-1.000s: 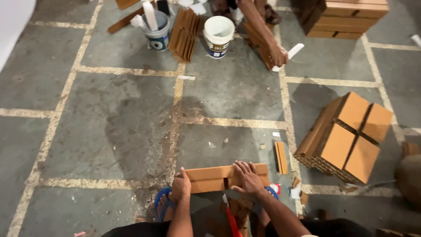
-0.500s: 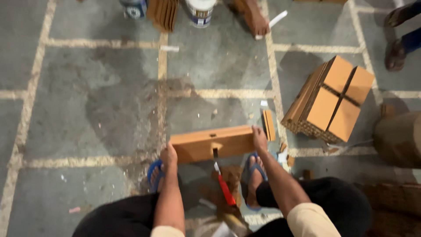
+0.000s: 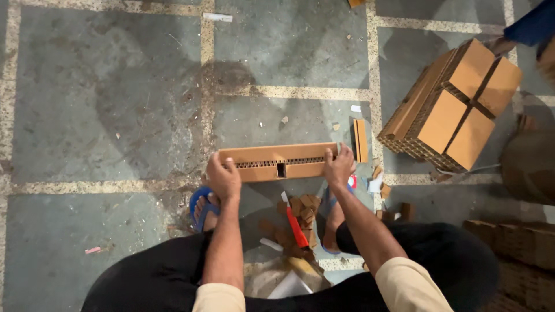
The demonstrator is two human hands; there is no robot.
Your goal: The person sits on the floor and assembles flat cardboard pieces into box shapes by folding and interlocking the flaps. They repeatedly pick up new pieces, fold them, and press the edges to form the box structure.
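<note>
Board: cardboard strip (image 3: 277,163), long axis left-right above the floor (image 3: 115,115)
Left hand (image 3: 223,178): closed on left end
Right hand (image 3: 338,167): closed on right end

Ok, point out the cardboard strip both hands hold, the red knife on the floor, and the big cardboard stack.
cardboard strip (image 3: 272,156), head view, upper face left of its notch.
red knife (image 3: 297,227), head view, middle of the red handle.
cardboard stack (image 3: 457,115), head view, top sheet.
</note>
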